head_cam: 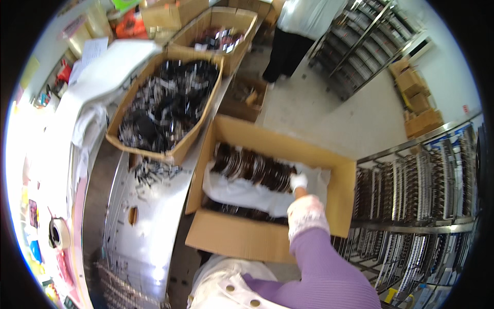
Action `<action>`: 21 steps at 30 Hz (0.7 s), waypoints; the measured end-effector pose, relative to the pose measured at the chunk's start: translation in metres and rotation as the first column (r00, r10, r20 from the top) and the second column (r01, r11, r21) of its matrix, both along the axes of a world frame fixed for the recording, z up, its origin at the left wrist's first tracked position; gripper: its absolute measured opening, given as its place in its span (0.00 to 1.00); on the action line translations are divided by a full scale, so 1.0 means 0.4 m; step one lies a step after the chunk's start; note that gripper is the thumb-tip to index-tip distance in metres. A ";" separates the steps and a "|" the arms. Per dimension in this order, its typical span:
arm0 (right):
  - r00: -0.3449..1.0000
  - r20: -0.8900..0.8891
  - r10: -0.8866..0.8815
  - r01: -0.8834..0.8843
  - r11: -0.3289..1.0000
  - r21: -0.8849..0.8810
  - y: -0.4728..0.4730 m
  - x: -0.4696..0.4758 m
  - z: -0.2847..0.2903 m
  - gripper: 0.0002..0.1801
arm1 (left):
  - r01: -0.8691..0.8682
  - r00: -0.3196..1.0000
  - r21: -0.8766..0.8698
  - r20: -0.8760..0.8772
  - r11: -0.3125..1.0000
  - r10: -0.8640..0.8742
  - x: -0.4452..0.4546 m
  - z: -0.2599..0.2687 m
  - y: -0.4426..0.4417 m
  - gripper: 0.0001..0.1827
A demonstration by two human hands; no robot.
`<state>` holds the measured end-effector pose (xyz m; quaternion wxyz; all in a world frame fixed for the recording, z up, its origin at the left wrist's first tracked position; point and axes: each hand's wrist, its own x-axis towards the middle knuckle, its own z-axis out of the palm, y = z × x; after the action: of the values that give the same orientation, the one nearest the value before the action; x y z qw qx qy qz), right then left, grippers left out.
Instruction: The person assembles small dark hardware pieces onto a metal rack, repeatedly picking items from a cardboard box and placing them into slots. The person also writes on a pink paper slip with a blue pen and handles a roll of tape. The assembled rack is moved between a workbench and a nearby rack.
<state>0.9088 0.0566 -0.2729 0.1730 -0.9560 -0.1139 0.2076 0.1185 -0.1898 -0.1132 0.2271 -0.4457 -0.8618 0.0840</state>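
Observation:
My right hand [299, 180], in a white glove, reaches into a large open cardboard box [247, 233] in front of me. It is at the right end of a row of dark brown, glossy curved pieces [254, 166], stacked closely side by side. Blur hides whether the fingers grip a piece. A white sheet [247, 193] lies under the row. More dark pieces [239, 210] show below the sheet's near edge. My left hand is out of view.
A cardboard tray [170, 154] heaped with dark and clear plastic pieces stands left on a metal bench [142, 231]. Behind it is another box [216, 17]. Loaded racks [413, 224] stand at right. A person [293, 42] stands beyond, near a wheeled rack [355, 46].

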 end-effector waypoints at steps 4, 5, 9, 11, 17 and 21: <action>0.949 0.127 0.288 -0.308 0.935 0.178 0.007 -0.175 0.132 0.18 | -0.295 0.806 0.214 0.579 0.931 0.123 0.214 0.307 0.083 0.14; 0.881 0.140 0.452 -0.473 0.843 0.257 -0.011 -0.215 0.162 0.17 | -0.278 0.789 0.233 0.609 0.932 0.084 0.238 0.325 0.133 0.14; 0.159 0.085 0.984 -0.977 0.145 0.156 0.087 -0.555 0.438 0.17 | -0.175 0.682 0.388 0.711 0.905 -0.174 0.289 0.412 0.277 0.17; 0.048 0.647 0.761 -0.829 -0.332 0.451 0.166 -0.727 0.505 0.18 | -0.096 0.564 0.440 0.763 0.893 -0.316 0.294 0.441 0.389 0.19; 0.034 0.005 0.999 -0.055 -0.004 0.998 0.379 -0.885 0.767 0.08 | 0.221 -0.094 0.318 0.948 0.922 -0.304 0.554 0.614 0.739 0.18; 0.199 0.698 0.688 -0.584 -0.489 0.648 0.480 -0.812 0.904 0.03 | 0.218 -0.340 0.804 0.593 0.553 -0.729 0.565 0.569 0.866 0.15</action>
<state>0.5840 0.2486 0.0885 0.5233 -0.2986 -0.7755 0.1888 0.3446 0.1566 0.1143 -0.3551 -0.6339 -0.4476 -0.5213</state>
